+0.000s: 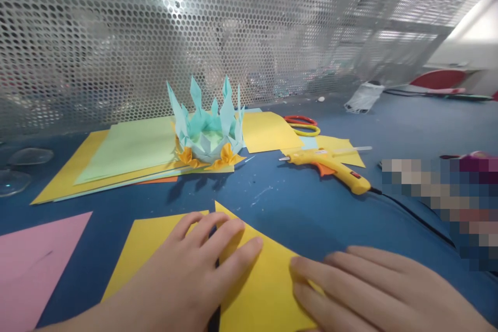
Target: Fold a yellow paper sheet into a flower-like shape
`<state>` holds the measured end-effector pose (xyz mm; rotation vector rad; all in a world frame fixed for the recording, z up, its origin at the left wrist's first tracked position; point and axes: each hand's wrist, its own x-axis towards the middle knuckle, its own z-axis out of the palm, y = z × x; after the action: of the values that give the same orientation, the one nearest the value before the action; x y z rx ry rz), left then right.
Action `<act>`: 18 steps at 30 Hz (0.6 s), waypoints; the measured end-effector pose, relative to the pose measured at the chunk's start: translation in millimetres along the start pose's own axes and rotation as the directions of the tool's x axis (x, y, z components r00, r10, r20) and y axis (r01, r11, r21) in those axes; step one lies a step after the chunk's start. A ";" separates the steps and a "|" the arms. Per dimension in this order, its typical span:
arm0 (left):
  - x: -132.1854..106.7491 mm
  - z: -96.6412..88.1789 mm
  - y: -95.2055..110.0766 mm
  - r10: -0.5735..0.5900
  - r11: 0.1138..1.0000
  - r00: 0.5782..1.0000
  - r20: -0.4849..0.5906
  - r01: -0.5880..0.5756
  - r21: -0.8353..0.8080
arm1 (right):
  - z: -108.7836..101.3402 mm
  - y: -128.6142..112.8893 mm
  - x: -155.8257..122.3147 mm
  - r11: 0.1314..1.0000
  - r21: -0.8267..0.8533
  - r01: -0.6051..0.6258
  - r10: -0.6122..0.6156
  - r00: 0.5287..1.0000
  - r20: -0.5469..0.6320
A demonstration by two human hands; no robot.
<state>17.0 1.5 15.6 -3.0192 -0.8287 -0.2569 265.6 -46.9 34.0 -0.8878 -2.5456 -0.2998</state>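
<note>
Creasing step: left hand [187, 275] and right hand [373, 290] lay flat, gripping nothing, on yellow paper sheet [264, 280]; next, firm edge-pressing.

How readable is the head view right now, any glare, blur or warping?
Head view: glare whitens the perforated metal screen at top centre; edges warp and the far right smears; a pixelated block hides the right middle; the paper crown and glue gun stay sharp; both hands cast soft shadows on the yellow paper.
</note>
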 end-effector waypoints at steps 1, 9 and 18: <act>0.0 1.6 -1.3 0.006 1.000 1.000 0.014 -0.005 -0.023 | -2.2 3.0 3.6 1.000 0.011 -0.001 0.001 0.999 0.032; 1.8 -7.0 3.1 -0.128 0.938 0.988 -0.084 0.093 -0.333 | -1.5 24.7 46.4 0.898 0.304 -0.317 0.123 0.846 0.519; 5.1 -10.0 6.2 -0.164 0.958 0.972 -0.167 0.117 -0.261 | 19.4 19.9 26.8 0.901 0.294 -0.319 0.209 0.913 0.349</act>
<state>23.0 -1.8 26.5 -3.0952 -1.0691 -0.6849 253.2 -10.6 30.4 -1.1993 -2.5849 0.3942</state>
